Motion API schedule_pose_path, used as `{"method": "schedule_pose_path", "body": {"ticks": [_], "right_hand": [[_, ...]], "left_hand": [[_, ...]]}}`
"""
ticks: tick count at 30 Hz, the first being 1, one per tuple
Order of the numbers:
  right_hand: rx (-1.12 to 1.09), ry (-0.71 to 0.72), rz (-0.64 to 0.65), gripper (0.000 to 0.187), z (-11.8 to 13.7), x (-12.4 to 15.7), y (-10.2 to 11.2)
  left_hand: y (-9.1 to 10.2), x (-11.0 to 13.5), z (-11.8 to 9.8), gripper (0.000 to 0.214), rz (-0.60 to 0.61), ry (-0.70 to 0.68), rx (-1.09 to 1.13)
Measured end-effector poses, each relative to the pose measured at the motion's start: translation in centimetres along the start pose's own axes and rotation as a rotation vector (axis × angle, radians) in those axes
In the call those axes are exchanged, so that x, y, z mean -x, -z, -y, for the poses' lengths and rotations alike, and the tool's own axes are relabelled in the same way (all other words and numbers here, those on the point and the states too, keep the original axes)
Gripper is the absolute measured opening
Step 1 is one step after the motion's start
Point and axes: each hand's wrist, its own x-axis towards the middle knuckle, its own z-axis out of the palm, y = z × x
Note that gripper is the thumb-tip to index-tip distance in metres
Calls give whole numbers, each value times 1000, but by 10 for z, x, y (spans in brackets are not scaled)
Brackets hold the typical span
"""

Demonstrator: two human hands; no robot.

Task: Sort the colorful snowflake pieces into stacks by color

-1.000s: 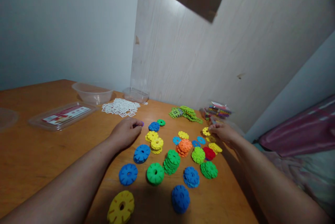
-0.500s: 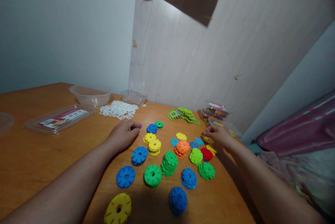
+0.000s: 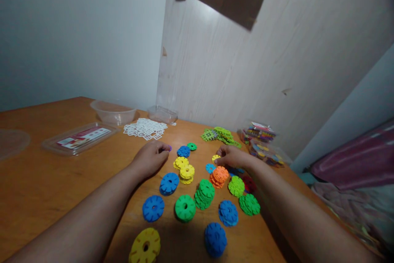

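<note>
My left hand [image 3: 150, 159] is closed, with the edge of a purple notched disc [image 3: 170, 148] showing at its fingertips. Blue [image 3: 183, 152] and green [image 3: 191, 146] notched discs lie just right of it. My right hand [image 3: 233, 157] pinches at a yellow notched disc [image 3: 216, 159], partly covering it. Below its fingers sit an orange stack [image 3: 219, 176] and a light blue disc [image 3: 210, 168]. Under the right wrist, red discs [image 3: 249, 184] are partly hidden in shadow. Nearer me stand yellow [image 3: 186, 172], green [image 3: 205, 191] and blue [image 3: 215, 238] stacks.
White square pieces [image 3: 144, 128] lie in a pile at the back left, near a clear bowl [image 3: 113, 112] and a clear lid [image 3: 80, 139]. Lime-green pieces [image 3: 221, 135] lie at the back by the wall. Packed boxes [image 3: 261, 131] stand at the back right.
My right hand has moved left, from the right side of the discs to the yellow disc behind the orange stack. My left hand stays put; the view has shifted slightly.
</note>
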Motion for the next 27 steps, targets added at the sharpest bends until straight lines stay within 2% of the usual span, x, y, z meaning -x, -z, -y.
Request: {"method": "schedule_pose_path", "body": {"ticks": [4, 8, 12, 15, 21, 27], "right_hand": [[-64, -17, -60, 26, 0, 2, 1], [-175, -69, -173, 24, -6, 18, 22], [-244, -181, -311, 21, -27, 43, 49], [-256, -258, -383, 20, -46, 62, 59], [-201, -318, -430, 20, -70, 76, 57], [-67, -267, -495, 22, -69, 60, 55]], "left_hand": [[0, 0, -1, 34, -6, 1, 10], [1, 0, -3, 34, -8, 6, 14], [1, -1, -2, 33, 5, 13, 26], [0, -2, 0, 33, 10, 20, 26], [-2, -3, 7, 35, 23, 2, 38], [0, -2, 4, 34, 13, -13, 36]]}}
